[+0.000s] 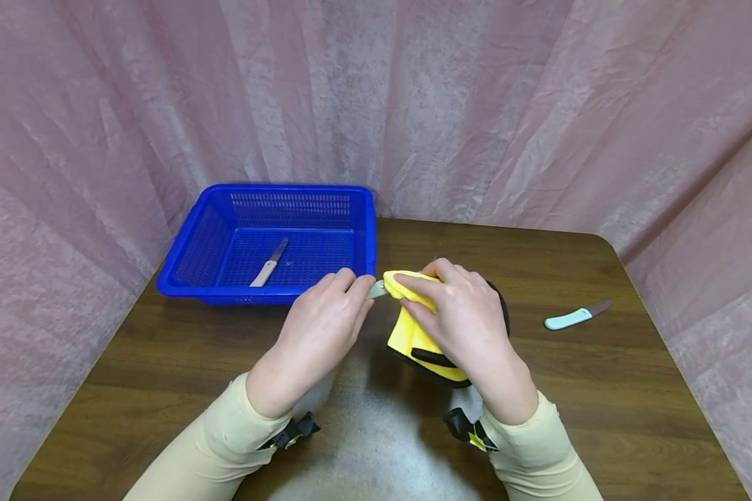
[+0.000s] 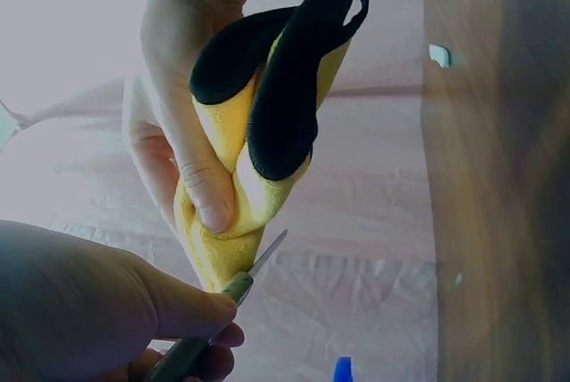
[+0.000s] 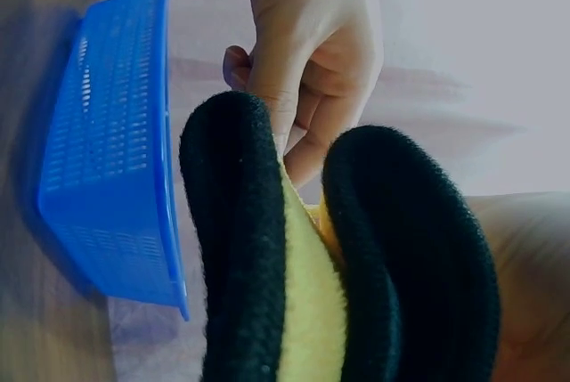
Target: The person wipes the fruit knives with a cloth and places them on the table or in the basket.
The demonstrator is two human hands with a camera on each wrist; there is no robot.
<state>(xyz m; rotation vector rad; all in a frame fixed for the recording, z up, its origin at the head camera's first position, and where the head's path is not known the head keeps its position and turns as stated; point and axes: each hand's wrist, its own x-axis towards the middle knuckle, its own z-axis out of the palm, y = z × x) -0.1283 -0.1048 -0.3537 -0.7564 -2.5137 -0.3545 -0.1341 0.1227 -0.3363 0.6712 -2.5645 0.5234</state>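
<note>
In the head view my left hand (image 1: 324, 321) grips the pale green handle of a small knife (image 1: 378, 289). My right hand (image 1: 462, 316) pinches a folded yellow cloth (image 1: 407, 334) with black edging, and the cloth wraps round part of the blade. The left wrist view shows the green knife handle (image 2: 239, 286) between my left thumb and fingers, with the blade tip sticking out beside the cloth (image 2: 245, 191). Folds of the black-edged cloth (image 3: 312, 293) fill the right wrist view and hide my right fingers there; beyond them is my left hand (image 3: 312, 44).
A blue plastic basket (image 1: 288, 292) stands at the back left, with a white-handled knife (image 1: 269, 263) lying inside. Another knife (image 1: 575, 317), with a light turquoise handle, lies on the brown wooden table (image 1: 601, 410) at the right. A pink curtain (image 1: 413, 104) hangs behind.
</note>
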